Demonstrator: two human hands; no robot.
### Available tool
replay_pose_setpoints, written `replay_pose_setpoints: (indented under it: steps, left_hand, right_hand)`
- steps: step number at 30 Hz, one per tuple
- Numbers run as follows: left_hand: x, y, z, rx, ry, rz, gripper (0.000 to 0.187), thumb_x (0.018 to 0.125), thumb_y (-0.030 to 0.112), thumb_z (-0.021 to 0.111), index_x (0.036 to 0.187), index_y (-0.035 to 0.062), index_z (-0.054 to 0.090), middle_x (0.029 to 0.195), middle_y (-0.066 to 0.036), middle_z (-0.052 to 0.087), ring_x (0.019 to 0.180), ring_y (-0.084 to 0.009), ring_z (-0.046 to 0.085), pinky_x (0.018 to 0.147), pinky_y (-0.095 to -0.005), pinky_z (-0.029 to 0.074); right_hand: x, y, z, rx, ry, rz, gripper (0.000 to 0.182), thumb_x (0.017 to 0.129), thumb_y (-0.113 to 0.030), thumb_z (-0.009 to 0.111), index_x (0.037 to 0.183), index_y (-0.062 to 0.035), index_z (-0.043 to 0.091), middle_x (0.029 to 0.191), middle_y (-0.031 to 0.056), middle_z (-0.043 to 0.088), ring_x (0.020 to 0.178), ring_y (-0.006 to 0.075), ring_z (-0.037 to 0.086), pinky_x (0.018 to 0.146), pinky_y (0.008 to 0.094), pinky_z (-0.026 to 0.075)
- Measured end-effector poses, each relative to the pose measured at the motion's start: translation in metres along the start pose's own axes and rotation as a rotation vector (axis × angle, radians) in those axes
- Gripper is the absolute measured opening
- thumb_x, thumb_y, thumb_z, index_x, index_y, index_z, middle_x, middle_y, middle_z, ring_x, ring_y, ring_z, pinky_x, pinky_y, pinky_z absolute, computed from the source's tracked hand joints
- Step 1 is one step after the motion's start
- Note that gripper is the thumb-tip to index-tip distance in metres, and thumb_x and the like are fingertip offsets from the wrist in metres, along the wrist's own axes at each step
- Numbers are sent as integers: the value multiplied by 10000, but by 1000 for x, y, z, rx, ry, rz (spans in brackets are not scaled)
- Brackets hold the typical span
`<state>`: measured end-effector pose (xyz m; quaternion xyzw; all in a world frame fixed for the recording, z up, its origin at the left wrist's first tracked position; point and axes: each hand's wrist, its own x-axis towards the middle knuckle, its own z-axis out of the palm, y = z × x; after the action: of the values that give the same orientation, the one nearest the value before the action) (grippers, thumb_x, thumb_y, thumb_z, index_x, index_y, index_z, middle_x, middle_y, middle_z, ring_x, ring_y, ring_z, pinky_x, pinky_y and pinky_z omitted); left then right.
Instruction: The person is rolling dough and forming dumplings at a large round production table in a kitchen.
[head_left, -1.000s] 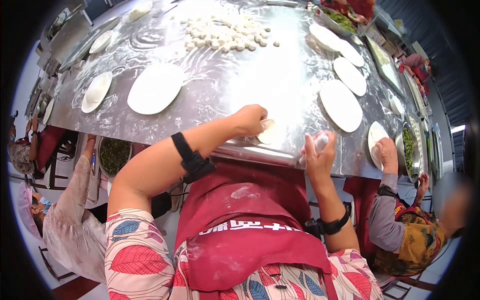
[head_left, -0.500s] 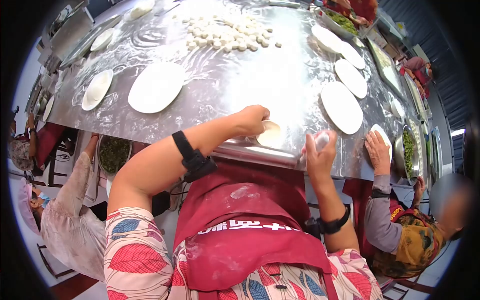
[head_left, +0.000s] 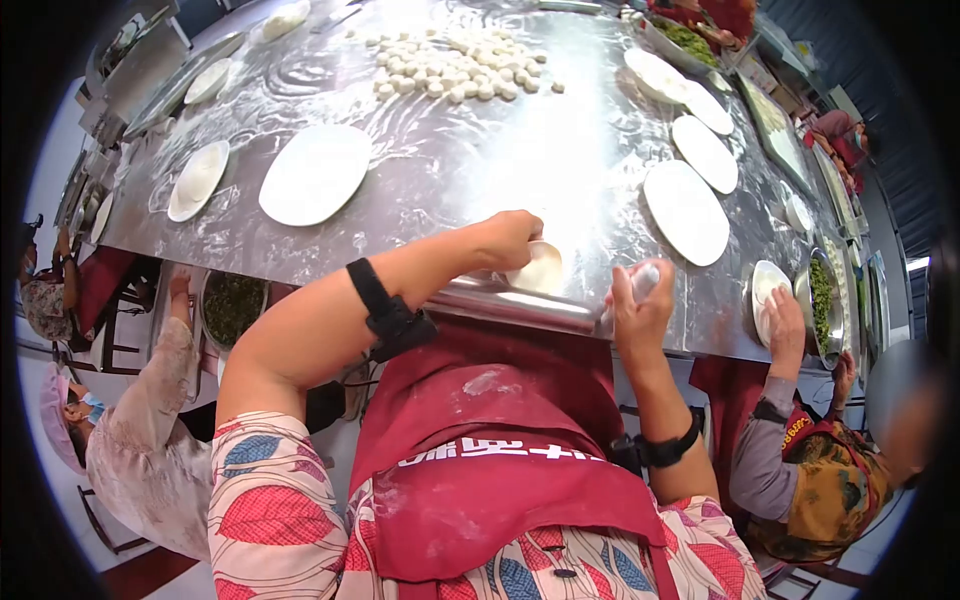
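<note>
Near the front edge of the steel table, my left hand (head_left: pixel 515 240) pinches the rim of a round, flat dough wrapper (head_left: pixel 540 268). My right hand (head_left: pixel 642 300), to the right of it, is closed around the end of a pale rolling pin (head_left: pixel 645 278); most of the pin is hidden or blurred. The hands are apart, with the wrapper on the left side of the gap. Farther back on the floured table (head_left: pixel 430 180) lies a spread of small dough pieces (head_left: pixel 460 65).
A large white plate (head_left: pixel 316 175) lies to the left, and another white plate (head_left: pixel 686 212) to the right. A co-worker's hand (head_left: pixel 785 320) touches a plate at the far right, beside a bowl of green filling (head_left: pixel 822 300). Another bowl (head_left: pixel 233 308) stands at the left.
At the right, the co-worker's hand has shifted right and down over its plate. My hands and the wrapper have barely moved.
</note>
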<state>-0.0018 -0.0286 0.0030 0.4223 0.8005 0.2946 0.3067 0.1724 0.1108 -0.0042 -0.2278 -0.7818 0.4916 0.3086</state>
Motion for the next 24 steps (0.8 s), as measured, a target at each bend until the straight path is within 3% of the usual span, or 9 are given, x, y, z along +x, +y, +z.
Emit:
replay_pose_setpoints:
  steps: [1,2,7,10,12,15,18,24]
  left_hand:
    - [1,-2,2,20,17,32,188,767,73,546,905,-20,634,860,-213,648,849,-336,628,758,-398,477]
    - [3,-5,5,42,34,66,189,774,74,545,914,-19,632,869,-212,648,857,-332,627,761,-397,476]
    - [17,-3,0,75,95,15,195,784,104,557,922,-5,643,859,-202,653,852,-327,632,766,-393,479]
    - [13,-4,1,126,-21,70,210,764,114,573,925,3,648,849,-195,653,833,-323,630,757,-392,480]
    - [12,-12,6,82,15,60,221,743,99,579,931,2,644,838,-196,649,804,-304,624,734,-377,474]
    - [3,-11,-2,7,21,8,215,759,97,573,937,-5,639,845,-201,649,800,-294,621,729,-367,468]
    - [-1,-15,-1,48,16,47,207,802,128,582,947,-9,637,861,-207,651,814,-294,622,737,-368,466]
    - [1,-10,-7,30,71,-18,252,836,219,604,947,-4,648,866,-201,658,852,-308,630,764,-394,466]
  right_hand:
    - [7,2,1,2,6,-16,295,839,-96,642,1011,11,427,701,147,549,615,277,590,555,375,458]
    - [27,19,9,-154,75,-256,291,839,-99,643,996,10,422,704,159,555,627,297,585,563,386,449]
    - [81,18,42,-173,39,-216,292,836,-104,648,1001,7,434,725,191,555,645,316,575,580,390,444]
    - [47,21,19,-200,65,-265,291,838,-103,648,989,5,423,704,177,557,618,321,575,564,391,446]
    - [8,3,2,-51,21,-61,293,842,-107,645,999,8,426,708,174,568,624,327,582,581,396,454]
    - [-12,-2,-4,31,4,24,298,844,-118,643,1008,11,431,721,177,576,643,330,587,603,402,458]
    - [39,24,15,-197,88,-274,296,848,-121,638,1016,14,436,728,183,577,655,326,591,607,405,456]
    - [78,21,40,-171,67,-244,293,850,-116,635,1017,16,434,730,181,578,665,303,607,598,402,460]
